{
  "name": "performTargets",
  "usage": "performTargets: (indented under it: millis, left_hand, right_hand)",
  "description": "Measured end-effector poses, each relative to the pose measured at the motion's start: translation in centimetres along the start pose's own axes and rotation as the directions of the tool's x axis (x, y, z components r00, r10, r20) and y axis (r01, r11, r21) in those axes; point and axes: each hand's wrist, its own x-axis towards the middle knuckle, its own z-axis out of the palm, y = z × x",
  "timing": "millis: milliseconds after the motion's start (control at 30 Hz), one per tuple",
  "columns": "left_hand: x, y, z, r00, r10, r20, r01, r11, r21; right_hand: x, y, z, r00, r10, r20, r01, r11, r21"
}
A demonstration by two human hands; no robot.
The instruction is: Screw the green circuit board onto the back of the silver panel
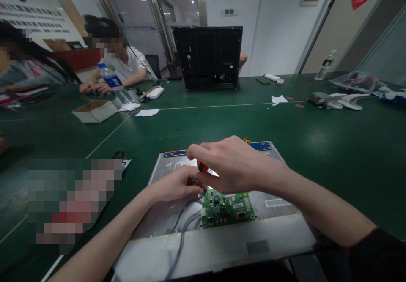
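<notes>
A silver metal panel (272, 227) lies flat on the green table in front of me, with a green circuit board (226, 208) mounted near its middle and grey cables (182, 231) running toward me. My right hand (231, 163) is closed around a red-handled screwdriver (202, 166) held upright over the board's upper left corner. My left hand (177, 184) is curled beside the tool's shaft, fingers pinched at its lower end; what it pinches is hidden.
A black monitor casing (207, 58) stands upright at the far side. Two people sit at the back left by a water bottle (114, 83) and a cardboard box (95, 110). White gloves (344, 100) and another bottle (325, 66) lie at the right.
</notes>
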Motion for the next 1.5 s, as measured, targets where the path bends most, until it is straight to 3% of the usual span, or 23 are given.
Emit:
performTargets:
  millis: [333, 933, 1167, 1300, 1500]
  left_hand:
    - [0.0, 0.3, -0.3, 1.000, 0.027, 0.001, -0.027, 0.999, -0.045]
    - [-0.1, 0.4, -0.6, 0.999, 0.044, -0.005, -0.045, 0.995, -0.084]
    - [0.0, 0.1, -0.4, 0.991, 0.064, -0.115, -0.074, 0.993, -0.086]
    - [0.5, -0.4, -0.1, 0.958, 0.094, -0.270, -0.084, 0.995, 0.049]
    - [0.9, -0.4, 0.4, 0.937, 0.174, -0.304, -0.105, 0.967, 0.230]
  right_hand:
    - [0.3, 0.0, 0.0, 0.999, 0.034, 0.018, -0.034, 0.999, -0.009]
    - [-0.1, 0.4, 0.1, 0.998, -0.005, -0.061, 0.005, 1.000, -0.009]
    - [-0.2, 0.8, -0.8, 0.998, 0.031, -0.050, -0.032, 0.999, -0.013]
    - [-0.4, 1.0, -0.9, 0.996, 0.042, -0.077, -0.046, 0.998, -0.042]
    - [-0.6, 1.1, -0.9, 0.995, 0.023, -0.099, -0.028, 0.998, -0.049]
